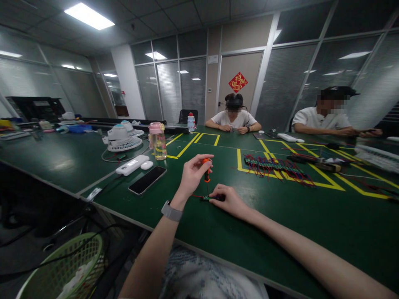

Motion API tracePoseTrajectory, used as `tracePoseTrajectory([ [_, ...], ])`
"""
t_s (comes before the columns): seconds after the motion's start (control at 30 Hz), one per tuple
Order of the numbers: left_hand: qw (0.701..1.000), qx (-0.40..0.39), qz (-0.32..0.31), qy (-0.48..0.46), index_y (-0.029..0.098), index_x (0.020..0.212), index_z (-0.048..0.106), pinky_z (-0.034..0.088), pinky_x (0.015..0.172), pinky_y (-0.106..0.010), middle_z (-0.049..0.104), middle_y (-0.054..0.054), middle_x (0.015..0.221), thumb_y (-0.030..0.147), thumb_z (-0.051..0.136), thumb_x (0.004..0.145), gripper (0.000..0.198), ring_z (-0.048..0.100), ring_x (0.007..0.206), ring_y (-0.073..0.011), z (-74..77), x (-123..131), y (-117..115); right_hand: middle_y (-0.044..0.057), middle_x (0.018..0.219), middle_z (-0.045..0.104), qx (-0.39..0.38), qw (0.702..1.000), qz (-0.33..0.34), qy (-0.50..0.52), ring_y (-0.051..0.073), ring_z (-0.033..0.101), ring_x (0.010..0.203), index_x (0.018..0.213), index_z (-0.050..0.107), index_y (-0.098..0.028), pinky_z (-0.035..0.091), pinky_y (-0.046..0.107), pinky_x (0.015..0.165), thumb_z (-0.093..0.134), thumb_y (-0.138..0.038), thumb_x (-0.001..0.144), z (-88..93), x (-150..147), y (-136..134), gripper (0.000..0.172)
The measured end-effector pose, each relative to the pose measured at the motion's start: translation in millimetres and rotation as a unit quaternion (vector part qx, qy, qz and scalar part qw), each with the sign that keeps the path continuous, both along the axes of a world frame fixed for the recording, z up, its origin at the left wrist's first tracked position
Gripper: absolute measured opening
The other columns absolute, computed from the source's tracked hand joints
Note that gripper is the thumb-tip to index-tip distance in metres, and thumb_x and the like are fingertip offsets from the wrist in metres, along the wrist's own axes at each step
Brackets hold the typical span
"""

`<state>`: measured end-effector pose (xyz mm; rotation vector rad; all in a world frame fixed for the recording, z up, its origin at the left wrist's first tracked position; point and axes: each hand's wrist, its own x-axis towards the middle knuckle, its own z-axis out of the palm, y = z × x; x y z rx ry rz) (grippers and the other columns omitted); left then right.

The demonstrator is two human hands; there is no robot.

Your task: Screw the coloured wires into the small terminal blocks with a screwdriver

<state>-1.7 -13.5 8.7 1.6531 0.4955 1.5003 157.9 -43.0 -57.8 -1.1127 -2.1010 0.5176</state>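
My left hand (193,173) is raised over the green table (218,232), fingers pinched round the orange handle of a small screwdriver (206,170) that stands upright, tip down. A grey watch sits on that wrist. My right hand (229,200) lies on the table just right of the tip, fingers closed on a small green part (206,198) with red wires. The screwdriver's tip meets this part.
A black phone (147,180), a white remote (132,165) and a pink-lidded bottle (158,141) lie to the left, with white fans (122,139) behind. A pile of wired parts (274,166) sits in a yellow-taped box. Two people sit at the far side. A green basket (67,265) stands below left.
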Motion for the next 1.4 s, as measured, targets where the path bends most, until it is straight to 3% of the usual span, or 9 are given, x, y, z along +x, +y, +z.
tracePoseTrajectory([
  [0.1,0.999,0.026,0.034,0.014,0.018,0.094,0.068,0.05,0.071,-0.022,0.06,-0.005,0.1,0.031,0.062,0.08,0.021,0.06,0.084,-0.0129,0.7,-0.7,-0.1,0.004,0.076,0.06,-0.003,1.0,0.001,0.0,0.013,0.054,0.068,0.077,0.071,-0.014,0.043,0.025,0.061,0.066,-0.017,0.075,0.8,-0.1,-0.3,0.006],
  [0.2,0.999,0.001,-0.049,-0.02,0.019,0.108,0.064,0.052,0.081,-0.03,0.057,-0.009,0.117,0.033,0.048,0.088,0.029,0.059,0.101,-0.0189,1.3,0.8,-1.1,0.003,0.077,0.06,-0.001,1.0,0.003,-0.004,0.013,0.054,0.068,0.078,0.071,-0.015,0.043,0.025,0.062,0.066,-0.017,0.075,1.5,0.3,-0.5,0.006],
  [0.3,0.996,-0.026,-0.083,-0.031,0.018,0.115,0.06,0.053,0.076,-0.032,0.062,-0.009,0.107,0.032,0.051,0.087,0.032,0.062,0.091,-0.018,0.9,1.3,-1.7,0.003,0.077,0.06,0.0,1.0,0.006,-0.006,0.013,0.055,0.068,0.079,0.071,-0.015,0.043,0.025,0.062,0.066,-0.018,0.075,1.3,1.0,-0.4,0.007],
  [0.47,1.0,0.011,-0.001,0.012,0.018,0.1,0.067,0.05,0.069,-0.022,0.062,-0.005,0.097,0.03,0.063,0.08,0.024,0.059,0.078,-0.0113,0.6,-0.8,-1.4,0.004,0.078,0.06,0.002,1.0,0.009,-0.005,0.013,0.055,0.069,0.08,0.071,-0.014,0.043,0.025,0.062,0.065,-0.018,0.077,0.1,1.7,-0.2,0.008],
  [0.63,0.996,-0.022,-0.081,-0.026,0.019,0.117,0.06,0.052,0.077,-0.031,0.062,-0.008,0.108,0.033,0.05,0.088,0.033,0.062,0.09,-0.0173,0.0,0.8,-0.4,0.004,0.077,0.06,0.001,1.0,0.007,-0.012,0.013,0.054,0.067,0.08,0.071,-0.014,0.043,0.024,0.061,0.065,-0.017,0.077,-0.8,1.3,0.2,0.008],
  [0.83,0.999,0.031,0.036,0.008,0.019,0.096,0.07,0.048,0.077,-0.023,0.06,-0.005,0.104,0.029,0.062,0.08,0.02,0.058,0.091,-0.0145,0.0,-0.9,0.5,0.004,0.078,0.06,0.011,1.0,0.004,-0.016,0.014,0.054,0.068,0.081,0.072,-0.015,0.043,0.025,0.063,0.065,-0.018,0.077,-2.2,1.7,0.4,0.009],
  [1.0,0.996,-0.019,-0.087,-0.031,0.021,0.116,0.06,0.051,0.079,-0.032,0.061,-0.008,0.11,0.031,0.048,0.089,0.032,0.061,0.094,-0.0181,-0.3,1.0,-0.2,0.004,0.078,0.06,0.012,1.0,0.007,-0.013,0.013,0.054,0.068,0.081,0.071,-0.015,0.043,0.025,0.062,0.065,-0.019,0.077,-0.6,1.8,-0.5,0.009],
  [1.2,0.999,0.027,0.039,0.003,0.019,0.096,0.069,0.048,0.072,-0.021,0.061,-0.004,0.099,0.028,0.062,0.08,0.02,0.058,0.085,-0.0121,-0.4,-0.3,1.7,0.004,0.079,0.061,0.0,1.0,0.016,0.004,0.014,0.056,0.071,0.083,0.072,-0.015,0.044,0.025,0.064,0.064,-0.019,0.078,-2.7,3.8,2.1,0.01],
  [1.4,0.998,-0.015,-0.049,-0.025,0.021,0.121,0.055,0.052,0.075,-0.03,0.061,-0.008,0.108,0.03,0.053,0.086,0.036,0.061,0.09,-0.0167,-0.5,2.4,0.4,0.004,0.079,0.061,-0.004,1.0,0.016,0.0,0.014,0.056,0.071,0.088,0.072,-0.016,0.045,0.026,0.065,0.065,-0.018,0.077,-3.0,4.3,3.1,0.013],
])
